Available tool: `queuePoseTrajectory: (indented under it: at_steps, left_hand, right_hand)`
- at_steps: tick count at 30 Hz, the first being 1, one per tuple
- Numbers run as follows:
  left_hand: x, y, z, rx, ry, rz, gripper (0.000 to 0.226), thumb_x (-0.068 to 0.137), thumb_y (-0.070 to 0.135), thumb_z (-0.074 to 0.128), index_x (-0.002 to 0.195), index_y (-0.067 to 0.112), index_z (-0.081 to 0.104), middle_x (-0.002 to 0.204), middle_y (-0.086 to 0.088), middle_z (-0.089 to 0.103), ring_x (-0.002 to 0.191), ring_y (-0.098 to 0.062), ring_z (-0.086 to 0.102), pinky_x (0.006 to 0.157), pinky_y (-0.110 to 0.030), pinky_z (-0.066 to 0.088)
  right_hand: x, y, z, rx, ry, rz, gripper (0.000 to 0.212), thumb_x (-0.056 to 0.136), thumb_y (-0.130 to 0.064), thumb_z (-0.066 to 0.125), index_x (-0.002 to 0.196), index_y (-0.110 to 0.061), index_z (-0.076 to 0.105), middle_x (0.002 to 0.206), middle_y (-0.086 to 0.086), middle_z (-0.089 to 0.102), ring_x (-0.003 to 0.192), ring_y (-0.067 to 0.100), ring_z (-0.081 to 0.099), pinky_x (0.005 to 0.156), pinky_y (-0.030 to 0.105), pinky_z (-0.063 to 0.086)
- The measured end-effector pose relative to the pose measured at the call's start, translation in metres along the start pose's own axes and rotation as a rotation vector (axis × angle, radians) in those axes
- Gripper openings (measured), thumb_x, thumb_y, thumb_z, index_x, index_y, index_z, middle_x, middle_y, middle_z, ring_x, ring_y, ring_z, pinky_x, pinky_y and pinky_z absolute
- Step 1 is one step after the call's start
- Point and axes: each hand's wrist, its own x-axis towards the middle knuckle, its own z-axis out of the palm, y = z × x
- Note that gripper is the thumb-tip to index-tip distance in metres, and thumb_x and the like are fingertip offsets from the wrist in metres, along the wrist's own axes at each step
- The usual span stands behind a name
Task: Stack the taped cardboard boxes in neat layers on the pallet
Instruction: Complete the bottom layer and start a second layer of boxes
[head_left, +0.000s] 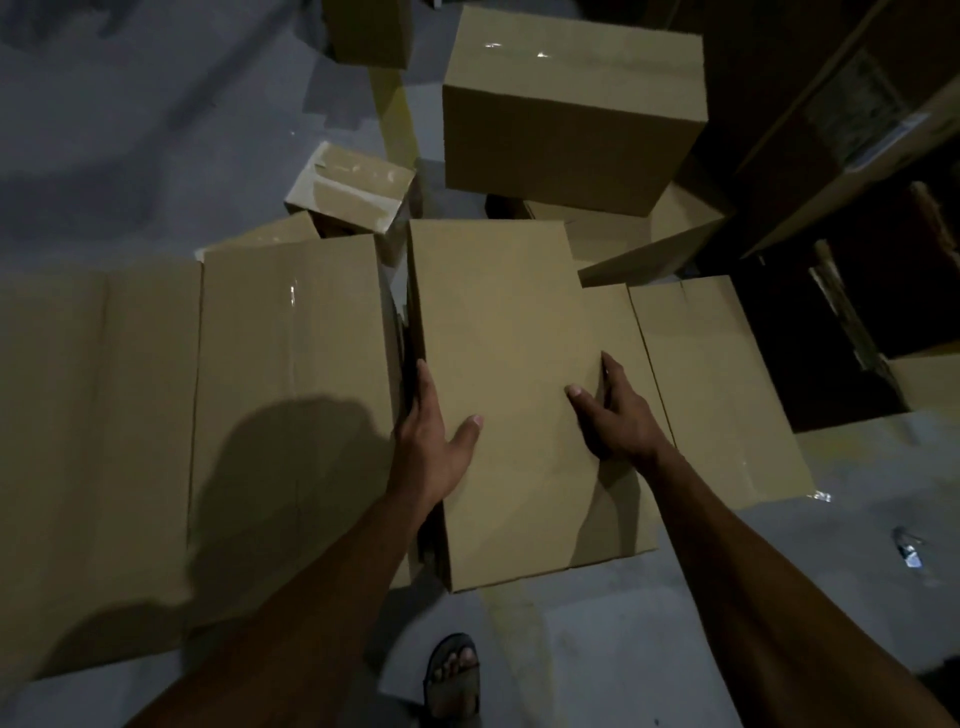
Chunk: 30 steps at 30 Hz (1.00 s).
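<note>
Nearest me, at six o'clock, my sandalled foot (451, 675) stands on the grey floor (597, 654), just short of the boxes. Both forearms reach forward to the middle box (514, 374). My left hand (434, 431) clasps its left edge, fingers dipping into the narrow gap beside the left box (291, 405), thumb lying across the top. My right hand (615, 410) curls over the right edge, fingers down the side, thumb on top. I read that two-sided hold as meant to keep the box square while I seat it or lift it; which one, I cannot tell.

The middle box stands proud of its neighbours, and its near edge overhangs the row toward me. The left box sits almost touching it at nine o'clock; the right box (722, 384) butts against it at three o'clock. So there is little room sideways, and I judge the free directions to be up or back toward me.

Further out, at twelve o'clock, a small taped box (353, 192) lies tilted on the floor, and a tall taped box (571, 114) rests on others at one o'clock. Dark shelving (857, 156) closes off two o'clock. The pallet itself I cannot make out under the cartons.
</note>
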Motion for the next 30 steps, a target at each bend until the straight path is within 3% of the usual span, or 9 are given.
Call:
queuePoseTrajectory:
  at_steps: [5, 12, 16, 20, 23, 25, 26, 28, 30]
  left_hand:
    - [-0.025, 0.041, -0.005, -0.017, -0.064, 0.034, 0.104, 0.099, 0.051, 0.063, 0.160, 0.044, -0.021, 0.169, 0.004, 0.026, 0.148, -0.024, 0.038, 0.116, -0.034, 0.028]
    - [-0.087, 0.159, -0.013, -0.046, -0.107, 0.200, 0.100, 0.101, 0.036, 0.065, 0.164, 0.035, -0.012, 0.171, 0.006, 0.022, 0.148, -0.011, 0.032, 0.119, -0.028, 0.026]
    - [-0.139, 0.251, -0.012, -0.052, -0.139, 0.296, 0.097, 0.101, 0.033, 0.065, 0.165, 0.037, -0.008, 0.170, 0.006, 0.025, 0.148, -0.014, 0.036, 0.114, -0.025, 0.025]
    - [-0.201, 0.329, 0.003, -0.024, -0.216, 0.384, 0.093, 0.102, 0.037, 0.062, 0.164, 0.041, -0.007, 0.170, 0.007, 0.023, 0.147, -0.010, 0.031, 0.114, -0.027, 0.024]
    - [-0.257, 0.379, 0.022, -0.019, -0.282, 0.427, 0.093, 0.101, 0.038, 0.063, 0.164, 0.042, -0.006, 0.169, 0.009, 0.025, 0.144, -0.004, 0.031, 0.115, -0.026, 0.024]
    - [-0.302, 0.410, 0.037, -0.031, -0.345, 0.448, 0.093, 0.101, 0.035, 0.063, 0.164, 0.043, -0.006, 0.167, 0.009, 0.031, 0.138, -0.001, 0.034, 0.114, -0.026, 0.026]
    - [-0.325, 0.424, 0.046, -0.034, -0.374, 0.461, 0.093, 0.101, 0.035, 0.063, 0.164, 0.043, -0.006, 0.166, 0.010, 0.033, 0.136, 0.000, 0.034, 0.114, -0.026, 0.026]
    - [-0.369, 0.448, 0.064, -0.032, -0.422, 0.496, 0.092, 0.101, 0.035, 0.063, 0.163, 0.046, -0.003, 0.164, 0.010, 0.037, 0.138, -0.003, 0.038, 0.115, -0.029, 0.029]
    - [-0.413, 0.469, 0.085, -0.037, -0.480, 0.534, 0.088, 0.100, 0.038, 0.061, 0.162, 0.049, 0.000, 0.163, 0.010, 0.039, 0.143, -0.011, 0.042, 0.119, -0.035, 0.033]
  right_hand:
    - [-0.050, -0.015, -0.046, 0.073, 0.112, -0.029, 0.081, 0.100, -0.052, 0.062, 0.165, -0.025, 0.022, 0.162, -0.001, 0.041, 0.139, 0.011, 0.041, 0.108, 0.026, 0.033]
    - [-0.155, -0.040, -0.143, 0.238, 0.300, -0.038, 0.077, 0.100, -0.051, 0.063, 0.164, -0.029, 0.025, 0.164, -0.007, 0.037, 0.143, 0.007, 0.036, 0.113, 0.029, 0.033]
    - [-0.236, -0.049, -0.216, 0.329, 0.387, -0.047, 0.066, 0.101, -0.046, 0.064, 0.159, -0.035, 0.034, 0.152, -0.013, 0.051, 0.137, 0.008, 0.052, 0.115, 0.044, 0.045]
    - [-0.326, -0.042, -0.281, 0.391, 0.473, -0.053, 0.061, 0.101, -0.042, 0.065, 0.155, -0.038, 0.038, 0.145, -0.017, 0.056, 0.130, 0.003, 0.057, 0.112, 0.043, 0.049]
    - [-0.403, -0.032, -0.321, 0.450, 0.556, -0.041, 0.060, 0.102, -0.036, 0.065, 0.156, -0.035, 0.038, 0.145, -0.014, 0.055, 0.121, -0.013, 0.056, 0.106, 0.028, 0.051]
    - [-0.457, -0.017, -0.345, 0.493, 0.622, -0.028, 0.063, 0.105, -0.028, 0.062, 0.160, -0.025, 0.033, 0.145, -0.011, 0.051, 0.107, -0.031, 0.050, 0.089, 0.004, 0.048]
    - [-0.483, -0.008, -0.355, 0.493, 0.653, -0.028, 0.063, 0.105, -0.025, 0.061, 0.161, -0.021, 0.031, 0.144, -0.010, 0.049, 0.101, -0.035, 0.048, 0.082, -0.001, 0.044]
    - [-0.534, 0.014, -0.374, 0.512, 0.705, -0.007, 0.062, 0.105, -0.027, 0.061, 0.160, -0.023, 0.032, 0.146, -0.008, 0.049, 0.105, -0.030, 0.051, 0.090, 0.006, 0.049]
    - [-0.589, 0.037, -0.389, 0.544, 0.764, 0.026, 0.060, 0.105, -0.030, 0.061, 0.158, -0.027, 0.034, 0.148, -0.004, 0.052, 0.115, -0.013, 0.058, 0.101, 0.027, 0.053]
